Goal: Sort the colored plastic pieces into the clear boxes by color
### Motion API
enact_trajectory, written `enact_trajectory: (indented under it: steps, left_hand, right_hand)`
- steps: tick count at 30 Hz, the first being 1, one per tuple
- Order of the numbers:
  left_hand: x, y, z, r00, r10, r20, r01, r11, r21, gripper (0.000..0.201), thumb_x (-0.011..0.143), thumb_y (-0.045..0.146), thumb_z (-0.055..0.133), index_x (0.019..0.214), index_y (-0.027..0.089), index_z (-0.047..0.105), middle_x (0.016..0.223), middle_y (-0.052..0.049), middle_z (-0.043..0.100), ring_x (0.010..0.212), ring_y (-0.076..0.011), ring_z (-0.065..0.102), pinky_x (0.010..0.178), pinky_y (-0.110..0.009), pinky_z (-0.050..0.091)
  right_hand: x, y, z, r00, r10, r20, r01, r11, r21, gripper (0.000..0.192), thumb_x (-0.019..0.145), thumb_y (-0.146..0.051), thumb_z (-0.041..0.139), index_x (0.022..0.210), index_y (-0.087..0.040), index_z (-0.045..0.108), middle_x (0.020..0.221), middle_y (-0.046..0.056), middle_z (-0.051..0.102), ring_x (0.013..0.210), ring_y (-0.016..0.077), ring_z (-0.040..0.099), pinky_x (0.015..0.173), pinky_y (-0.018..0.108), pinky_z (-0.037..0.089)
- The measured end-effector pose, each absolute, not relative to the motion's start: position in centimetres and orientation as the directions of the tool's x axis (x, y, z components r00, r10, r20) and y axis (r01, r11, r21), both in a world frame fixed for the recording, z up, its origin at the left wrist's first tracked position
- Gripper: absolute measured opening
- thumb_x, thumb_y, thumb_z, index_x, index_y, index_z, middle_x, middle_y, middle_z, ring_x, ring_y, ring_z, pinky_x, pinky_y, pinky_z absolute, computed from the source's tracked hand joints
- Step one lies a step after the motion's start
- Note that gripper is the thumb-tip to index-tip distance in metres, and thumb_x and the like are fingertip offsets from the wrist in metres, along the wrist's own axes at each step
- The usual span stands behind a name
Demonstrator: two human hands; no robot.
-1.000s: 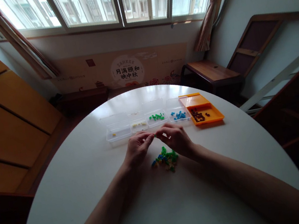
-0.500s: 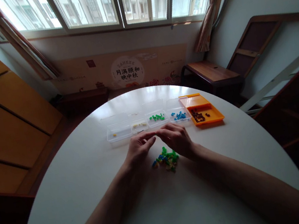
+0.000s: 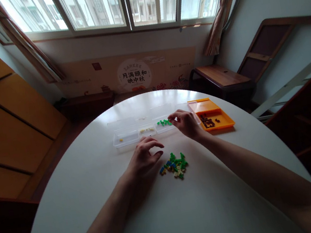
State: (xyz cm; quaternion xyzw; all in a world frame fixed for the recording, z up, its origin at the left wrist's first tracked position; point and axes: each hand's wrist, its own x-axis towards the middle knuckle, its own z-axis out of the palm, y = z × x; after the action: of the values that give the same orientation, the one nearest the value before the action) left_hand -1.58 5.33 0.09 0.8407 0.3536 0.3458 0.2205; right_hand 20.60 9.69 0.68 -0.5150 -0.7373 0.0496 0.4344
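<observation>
Reaching forward from the mixed brick pile (image 3: 174,165), my right hand (image 3: 186,124) is pinching a green piece over the green-brick box (image 3: 164,124), needing release, while my left hand (image 3: 145,159) is hovering loosely curled.

Bare forearms, sleeveless, ringless hands (image 3: 146,159)

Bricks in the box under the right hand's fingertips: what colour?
Green bricks, seen in the head view; right hand reaches over that box.

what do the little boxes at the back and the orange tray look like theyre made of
The clear boxes look like thin transparent plastic: the white table shows through their walls. The orange tray looks like opaque moulded plastic with a smooth, slightly glossy finish, though that is only by its look.
</observation>
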Motion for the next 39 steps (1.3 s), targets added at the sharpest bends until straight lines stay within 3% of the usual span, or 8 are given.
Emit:
enact_trajectory:
  steps: [13,19,26,32,39]
  left_hand:
    - [-0.8,4.9,0.3,0.639,0.689,0.343,0.413,-0.682,0.603,0.013,0.078,0.024,0.066,0.089,0.024,0.074,0.088,-0.005,0.066,0.089,-0.0207,0.055,0.085,-0.036,0.045]
    - [-0.4,4.7,-0.7,0.665,0.647,0.372,0.478,-0.752,0.454,0.019,0.083,0.023,0.062,0.096,0.031,0.073,0.092,-0.004,0.063,0.089,-0.0191,0.054,0.085,-0.036,0.041]
    - [-0.3,4.6,-0.9,0.683,0.629,0.37,0.517,-0.775,0.363,0.012,0.084,0.026,0.062,0.081,0.028,0.073,0.091,-0.004,0.061,0.089,-0.0193,0.052,0.083,-0.035,0.04]
    - [-0.3,4.6,-0.6,0.675,0.644,0.36,0.505,-0.759,0.412,0.01,0.084,0.026,0.062,0.08,0.023,0.07,0.091,-0.005,0.064,0.089,-0.0195,0.052,0.086,-0.036,0.041]
    - [-0.3,5.6,-0.7,0.483,0.751,0.45,0.429,-0.651,0.626,0.011,0.082,0.029,0.064,0.081,0.021,0.071,0.084,-0.005,0.064,0.084,-0.0184,0.057,0.081,-0.033,0.046]
  right_hand:
    - [21.9,7.4,-0.1,-0.155,0.778,0.609,0.65,0.544,-0.53,0.016,0.082,-0.015,0.059,0.09,-0.019,0.072,0.079,0.002,0.065,0.058,0.0103,0.053,0.061,0.024,0.044]
    - [21.6,5.6,-0.4,-0.198,0.775,0.6,0.638,0.566,-0.522,0.017,0.083,-0.014,0.058,0.092,-0.019,0.071,0.082,0.003,0.066,0.061,0.0106,0.055,0.062,0.024,0.045]
    - [21.6,5.1,-1.0,-0.201,0.778,0.596,0.606,0.576,-0.548,0.015,0.083,-0.014,0.058,0.091,-0.019,0.07,0.082,0.003,0.064,0.064,0.0114,0.056,0.063,0.024,0.046]
    - [21.3,4.5,-0.9,-0.217,0.771,0.598,0.588,0.593,-0.551,0.015,0.083,-0.013,0.058,0.09,-0.019,0.07,0.082,0.003,0.065,0.065,0.0116,0.058,0.065,0.024,0.046]
    - [20.2,3.5,-0.6,-0.301,0.784,0.543,0.529,0.611,-0.589,0.009,0.079,-0.017,0.065,0.087,-0.018,0.069,0.078,0.001,0.064,0.057,0.0085,0.053,0.059,0.021,0.045]
